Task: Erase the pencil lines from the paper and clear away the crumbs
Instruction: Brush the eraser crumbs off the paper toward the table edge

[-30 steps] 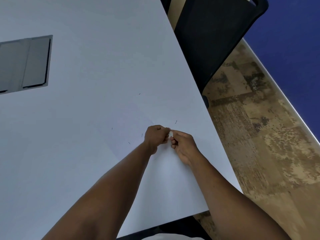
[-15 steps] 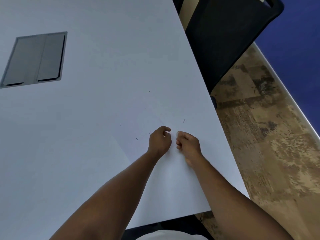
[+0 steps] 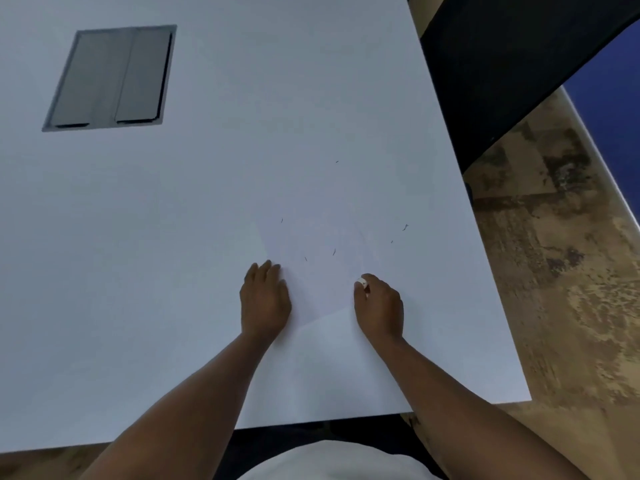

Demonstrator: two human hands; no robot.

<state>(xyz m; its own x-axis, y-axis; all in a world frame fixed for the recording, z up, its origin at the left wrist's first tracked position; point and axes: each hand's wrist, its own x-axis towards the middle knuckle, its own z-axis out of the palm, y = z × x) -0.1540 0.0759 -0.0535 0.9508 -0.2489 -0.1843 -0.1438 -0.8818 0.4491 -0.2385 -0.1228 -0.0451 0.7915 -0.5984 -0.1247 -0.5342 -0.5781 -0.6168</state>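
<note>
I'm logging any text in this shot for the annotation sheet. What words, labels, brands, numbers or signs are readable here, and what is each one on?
None: no readable text anywhere in this view.
The paper shows only faint pencil traces and small dark crumbs, no letters or numbers.
The white eraser in the right hand shows no legible print.
The grey hatch in the table bears no label.

A white table point(image 3: 207, 209) carries a grey recessed cable hatch point(image 3: 110, 76) at its far left. A black chair point(image 3: 491, 64) stands beyond, on mottled brown flooring point(image 3: 561, 258).
</note>
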